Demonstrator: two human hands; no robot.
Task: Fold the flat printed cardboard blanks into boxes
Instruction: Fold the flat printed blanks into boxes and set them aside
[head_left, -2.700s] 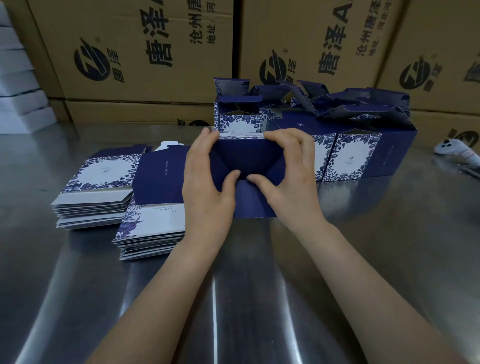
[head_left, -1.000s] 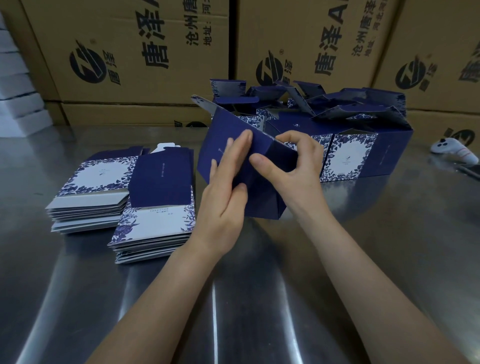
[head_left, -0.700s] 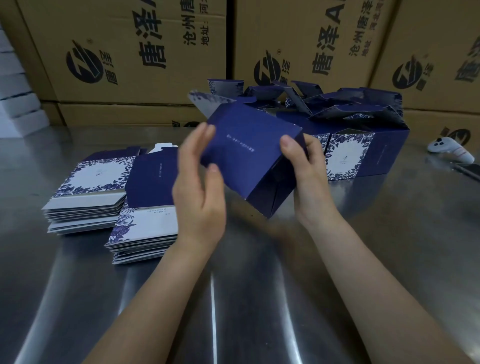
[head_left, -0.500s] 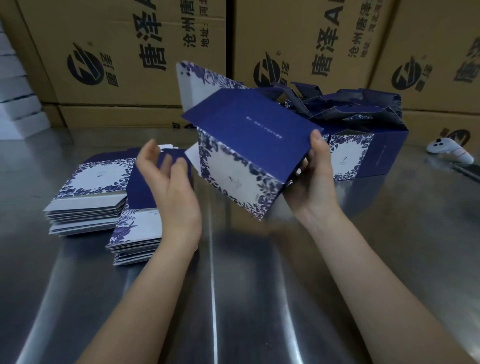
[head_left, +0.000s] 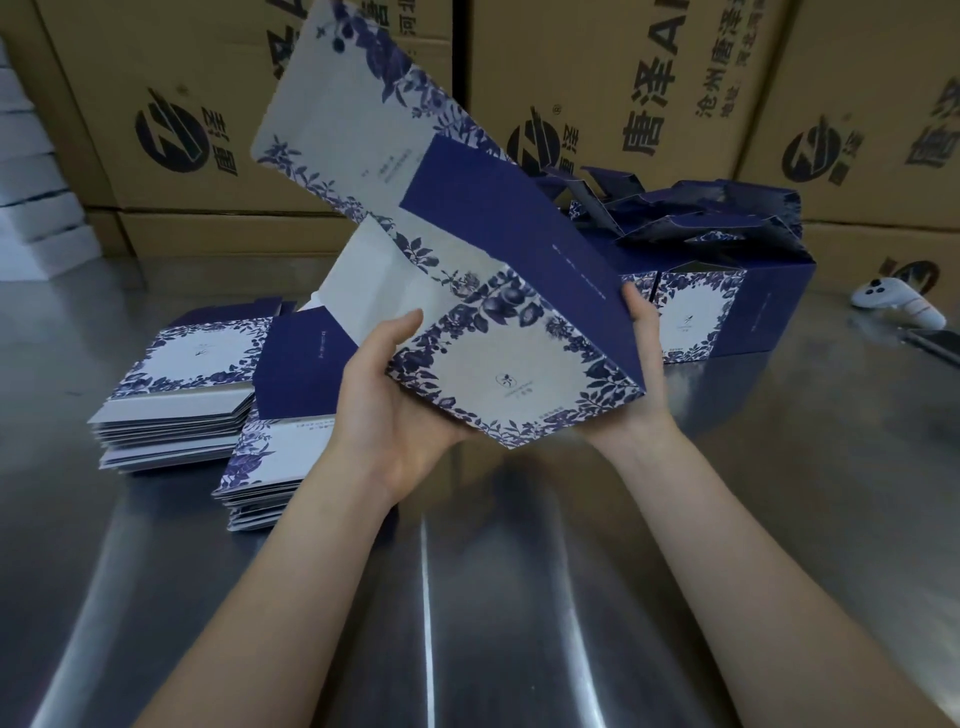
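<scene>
The flat blanks (head_left: 176, 395) sit stacked at your 9 o'clock. Your left hand (head_left: 395, 415) cups the box (head_left: 498, 374) by its lower corner, thumb up the printed face. Your right hand (head_left: 644, 358) pinches its navy side at 3 o'clock, so it's held clear of the table (head_left: 779, 493), lid flap (head_left: 353, 93) poking out toward 11. I'd check the bottom's locked square before parking it with the finished boxes (head_left: 737, 296) at 2 o'clock.
</scene>
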